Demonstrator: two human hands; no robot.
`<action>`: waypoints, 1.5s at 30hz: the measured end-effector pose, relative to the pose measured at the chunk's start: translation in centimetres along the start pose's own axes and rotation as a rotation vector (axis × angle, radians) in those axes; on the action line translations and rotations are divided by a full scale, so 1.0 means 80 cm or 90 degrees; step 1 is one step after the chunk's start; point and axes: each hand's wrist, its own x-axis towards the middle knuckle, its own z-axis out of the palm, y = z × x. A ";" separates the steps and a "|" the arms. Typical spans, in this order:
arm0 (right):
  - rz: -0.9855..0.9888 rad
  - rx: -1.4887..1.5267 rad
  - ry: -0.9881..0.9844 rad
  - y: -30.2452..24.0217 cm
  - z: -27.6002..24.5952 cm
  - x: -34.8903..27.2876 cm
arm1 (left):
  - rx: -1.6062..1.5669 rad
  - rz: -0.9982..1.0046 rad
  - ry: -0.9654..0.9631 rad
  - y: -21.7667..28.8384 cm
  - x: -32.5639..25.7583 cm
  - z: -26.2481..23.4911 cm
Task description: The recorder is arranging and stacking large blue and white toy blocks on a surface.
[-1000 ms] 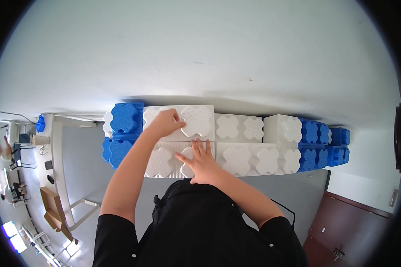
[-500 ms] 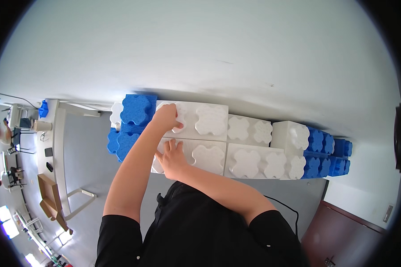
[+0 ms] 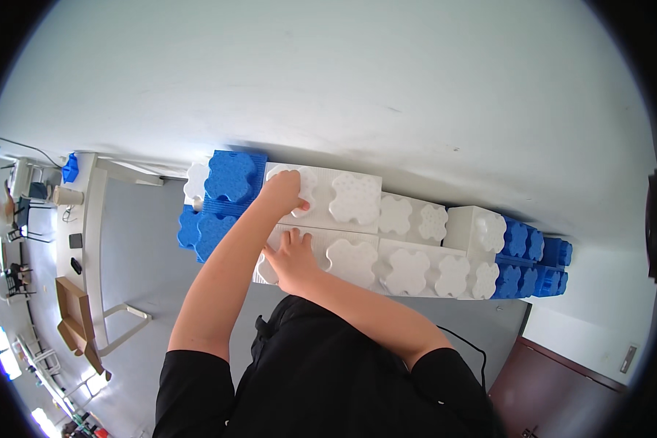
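A row of big foam building blocks runs along the foot of a pale wall. My left hand (image 3: 283,192) presses flat on the upper white block (image 3: 343,197), right beside the blue block (image 3: 230,179) at the left end. My right hand (image 3: 293,255) lies with spread fingers on the lower white block (image 3: 350,259), crossing under my left forearm. Neither hand grips anything; both rest on the studded tops.
More white blocks (image 3: 423,248) and blue blocks (image 3: 533,255) continue to the right. A white table (image 3: 87,241) with a cup and small items stands at the left, a cardboard box (image 3: 69,314) beneath it. A dark red door (image 3: 562,379) shows at the lower right.
My right hand has slid left along the lower white block toward its left end. My left hand stays on the upper white block. The view has shifted slightly.
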 end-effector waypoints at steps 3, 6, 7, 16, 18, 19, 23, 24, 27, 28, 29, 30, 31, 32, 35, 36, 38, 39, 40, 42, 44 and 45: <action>0.007 0.028 -0.070 0.003 -0.006 0.003 | -0.024 -0.031 -0.010 0.004 0.000 -0.003; -0.073 -0.005 0.075 0.013 -0.018 -0.020 | -0.021 -0.001 0.001 -0.010 -0.007 -0.001; -0.072 0.014 0.064 0.021 -0.042 -0.040 | -0.035 -0.001 0.002 -0.010 -0.010 0.000; 0.029 -0.170 0.038 0.112 -0.010 -0.124 | -0.055 -0.066 -0.056 0.098 -0.011 0.010; 0.006 -0.138 0.020 0.118 -0.007 -0.123 | 0.091 -0.103 -0.054 0.111 -0.005 0.020; -0.012 -0.096 0.061 0.121 -0.001 -0.122 | 0.094 -0.100 -0.054 0.112 -0.002 0.022; -0.037 0.030 0.103 0.129 0.003 -0.123 | 0.106 -0.144 -0.083 0.113 0.005 0.024; -0.038 0.033 0.105 0.129 0.003 -0.122 | 0.111 -0.147 -0.075 0.113 0.005 0.025; -0.013 0.031 0.093 0.126 0.005 -0.123 | 0.139 -0.157 -0.133 0.124 0.007 0.016; -0.020 0.033 0.108 0.124 0.004 -0.122 | 0.140 -0.158 -0.133 0.124 0.007 0.017; -0.027 0.036 0.123 0.122 0.004 -0.121 | 0.142 -0.162 -0.140 0.123 0.007 0.017; -0.028 0.036 0.124 0.122 0.005 -0.120 | 0.143 -0.166 -0.147 0.123 0.007 0.016; -0.027 0.021 0.117 0.121 0.007 -0.119 | 0.143 -0.167 -0.147 0.123 0.007 0.016; -0.027 0.006 0.109 0.122 0.008 -0.119 | 0.142 -0.163 -0.146 0.123 0.007 0.016; -0.027 0.052 0.111 0.121 0.002 -0.122 | 0.133 -0.145 -0.147 0.119 0.005 0.014; -0.029 0.052 0.112 0.122 0.001 -0.123 | 0.125 -0.129 -0.148 0.116 0.004 0.013; -0.043 0.088 0.069 0.123 -0.007 -0.121 | 0.098 -0.081 -0.096 0.098 0.000 0.019; -0.049 0.087 0.070 0.120 -0.013 -0.121 | 0.072 -0.031 -0.045 0.084 -0.001 0.020; -0.020 0.042 0.036 0.111 -0.027 -0.125 | 0.072 -0.032 -0.045 0.073 -0.002 0.015; 0.004 -0.001 0.004 0.100 -0.037 -0.125 | -0.177 -0.010 0.001 0.045 -0.009 -0.003; -0.021 0.052 0.061 0.084 -0.037 -0.110 | -0.093 -0.023 0.044 0.019 -0.016 -0.015; -0.024 0.053 0.060 0.073 -0.034 -0.099 | -0.065 -0.045 0.039 0.007 -0.019 -0.018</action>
